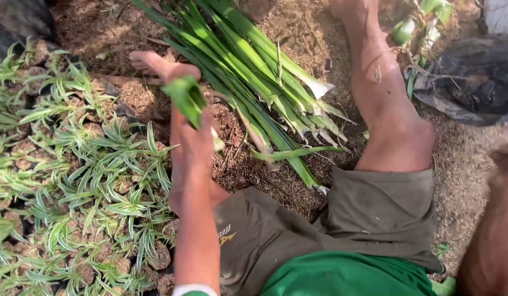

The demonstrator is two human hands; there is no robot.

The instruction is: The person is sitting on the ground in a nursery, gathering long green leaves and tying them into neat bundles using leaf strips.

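A folded green leaf piece (185, 98) was left of the frame's centre, pinched in the grip of the left hand (198, 140). Right of it, a bundle of long green leaves (254, 71) lay on the brown soil (298, 22) between the person's bare legs. Small potted seedlings (73, 181) filled the left side. The right hand was out of view.

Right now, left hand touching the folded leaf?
Touching. Head view shows the left hand gripping the folded leaf, fingers closed round its lower end, no gap between them.
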